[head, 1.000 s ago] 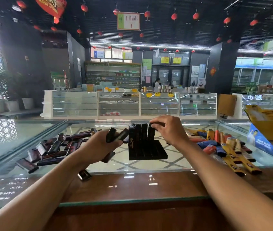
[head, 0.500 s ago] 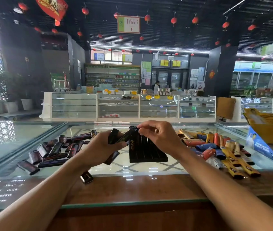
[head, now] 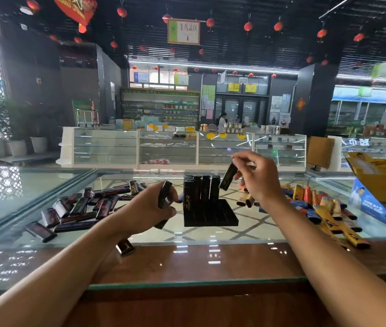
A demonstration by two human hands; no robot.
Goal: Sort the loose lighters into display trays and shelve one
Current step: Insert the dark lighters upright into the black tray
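A black display tray (head: 213, 214) stands on the glass counter at the centre, with several black lighters (head: 201, 190) upright along its back row. My right hand (head: 257, 178) hovers above the tray's right end, pinching one black lighter (head: 228, 177) tilted in the air. My left hand (head: 149, 207) is just left of the tray, closed around a small bunch of black lighters (head: 164, 194). A heap of loose dark lighters (head: 78, 208) lies to the left on the glass. One more lighter (head: 124, 247) lies under my left wrist.
Yellow, orange and blue lighters (head: 324, 208) are piled to the right. A yellow and blue carton (head: 373, 185) stands at the far right. The wooden counter edge (head: 199, 263) runs in front. Glass showcases (head: 187, 149) stand across the aisle.
My right hand took a lighter from my left hand's bunch and lifted it up and to the right, above the tray. My left hand stayed beside the tray.
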